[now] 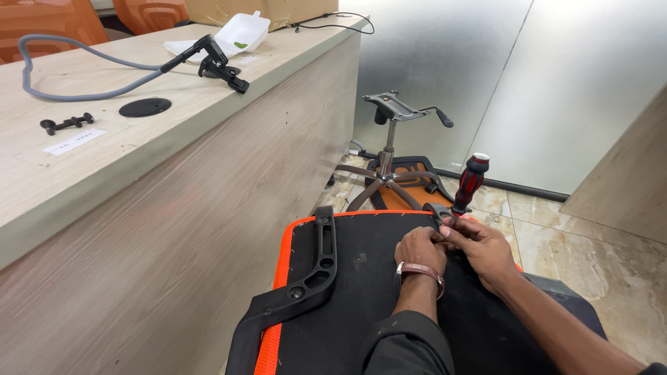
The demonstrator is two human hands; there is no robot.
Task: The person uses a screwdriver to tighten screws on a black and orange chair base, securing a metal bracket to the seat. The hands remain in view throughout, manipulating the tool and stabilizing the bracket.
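Right hand [483, 248] grip clamped on screwdriver [469, 184], left hand [419, 250] fingers pinched at bracket [439, 212] on seat [361, 278]

Black seat underside [361, 278] edged in orange — screwdriver [470, 182] handle red and black, white-capped.

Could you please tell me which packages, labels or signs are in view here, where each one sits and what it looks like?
Paper label: flat on the wooden counter's left, white strip.
Foam container: far end of the counter, white, open.
Cardboard box: behind the container, brown.
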